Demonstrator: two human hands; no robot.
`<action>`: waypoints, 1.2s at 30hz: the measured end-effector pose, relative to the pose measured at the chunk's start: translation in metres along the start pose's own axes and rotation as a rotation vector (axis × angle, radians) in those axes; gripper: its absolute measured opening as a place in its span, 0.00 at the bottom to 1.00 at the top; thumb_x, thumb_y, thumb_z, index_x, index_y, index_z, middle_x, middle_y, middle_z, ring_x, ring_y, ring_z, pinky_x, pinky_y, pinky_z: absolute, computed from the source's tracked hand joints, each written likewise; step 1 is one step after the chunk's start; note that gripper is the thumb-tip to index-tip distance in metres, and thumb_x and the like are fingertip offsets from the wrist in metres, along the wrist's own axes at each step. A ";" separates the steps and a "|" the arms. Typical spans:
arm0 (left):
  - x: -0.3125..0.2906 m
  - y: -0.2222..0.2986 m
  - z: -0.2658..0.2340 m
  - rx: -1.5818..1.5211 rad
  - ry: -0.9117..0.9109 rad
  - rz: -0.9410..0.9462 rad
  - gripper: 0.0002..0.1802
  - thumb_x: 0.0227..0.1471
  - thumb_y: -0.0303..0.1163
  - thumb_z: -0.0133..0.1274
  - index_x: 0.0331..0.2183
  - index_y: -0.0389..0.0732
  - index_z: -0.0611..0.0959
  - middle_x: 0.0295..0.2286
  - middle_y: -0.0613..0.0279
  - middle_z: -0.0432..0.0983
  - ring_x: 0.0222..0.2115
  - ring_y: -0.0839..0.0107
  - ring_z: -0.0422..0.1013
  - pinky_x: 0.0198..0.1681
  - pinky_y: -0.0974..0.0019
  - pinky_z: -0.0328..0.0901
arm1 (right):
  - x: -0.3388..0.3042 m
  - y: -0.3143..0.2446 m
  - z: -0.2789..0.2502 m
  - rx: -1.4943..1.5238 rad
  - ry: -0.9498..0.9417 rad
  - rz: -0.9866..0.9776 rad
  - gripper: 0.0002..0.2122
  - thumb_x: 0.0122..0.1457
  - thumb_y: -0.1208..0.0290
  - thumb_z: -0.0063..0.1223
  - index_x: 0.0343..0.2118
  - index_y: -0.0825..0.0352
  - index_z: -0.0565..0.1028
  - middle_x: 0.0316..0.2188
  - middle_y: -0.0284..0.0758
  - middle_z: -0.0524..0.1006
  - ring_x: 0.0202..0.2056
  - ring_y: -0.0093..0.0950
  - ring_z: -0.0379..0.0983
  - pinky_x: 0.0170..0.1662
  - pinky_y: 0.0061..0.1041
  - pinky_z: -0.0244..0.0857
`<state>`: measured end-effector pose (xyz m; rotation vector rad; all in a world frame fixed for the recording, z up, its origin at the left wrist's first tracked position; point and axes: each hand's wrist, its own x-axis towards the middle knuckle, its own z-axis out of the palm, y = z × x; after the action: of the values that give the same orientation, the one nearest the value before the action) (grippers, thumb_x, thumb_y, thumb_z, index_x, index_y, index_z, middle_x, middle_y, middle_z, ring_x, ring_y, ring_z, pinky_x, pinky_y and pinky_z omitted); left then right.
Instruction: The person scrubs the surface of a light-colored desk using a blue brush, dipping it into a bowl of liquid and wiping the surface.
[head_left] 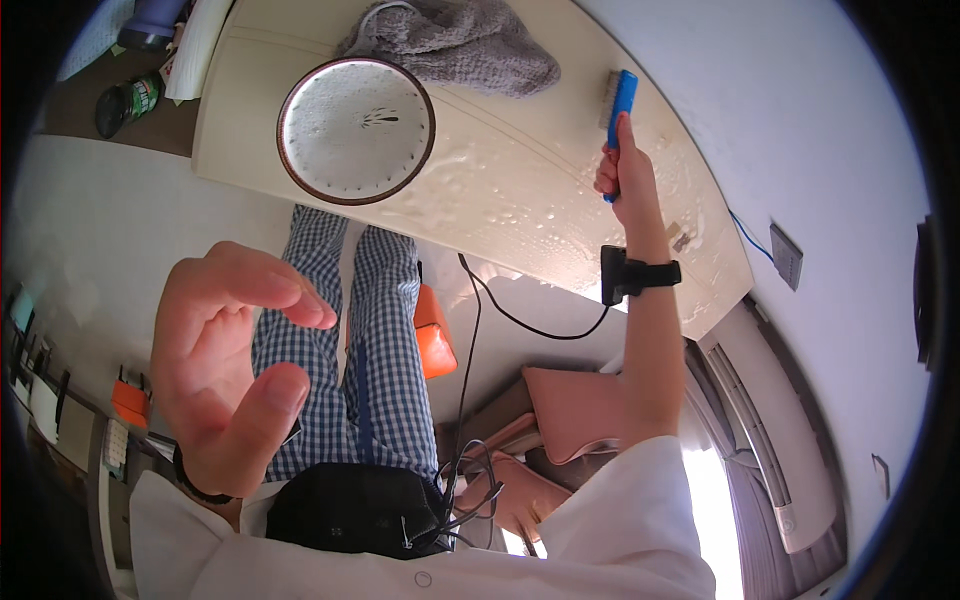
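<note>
The right hand is gripping a blue scrub brush against the wet cream tabletop, near a foamy round basin and grey towel; the left hand is hovering, fingers apart.

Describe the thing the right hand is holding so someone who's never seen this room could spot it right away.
Start at the long cream table with the round brown-rimmed bowl and a grey towel. At its far wet end, the right hand grips a blue scrub brush. It is the only bright blue thing on the table.
</note>
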<state>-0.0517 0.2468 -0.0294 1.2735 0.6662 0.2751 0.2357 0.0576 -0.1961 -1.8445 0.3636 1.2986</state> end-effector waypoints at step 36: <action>0.040 -0.117 0.129 -0.005 -0.334 -0.806 0.21 0.47 0.38 0.40 0.41 0.35 0.64 0.35 0.57 0.66 0.34 0.74 0.64 0.34 0.72 0.60 | -0.083 0.087 0.069 -0.278 0.452 -0.411 0.24 0.49 0.69 0.43 0.50 0.60 0.52 0.18 0.36 0.68 0.18 0.24 0.64 0.21 0.23 0.58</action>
<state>0.0377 0.1322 -0.1341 0.9244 0.8266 -0.5844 0.1007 0.0382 -0.1711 -2.2995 0.0264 0.6727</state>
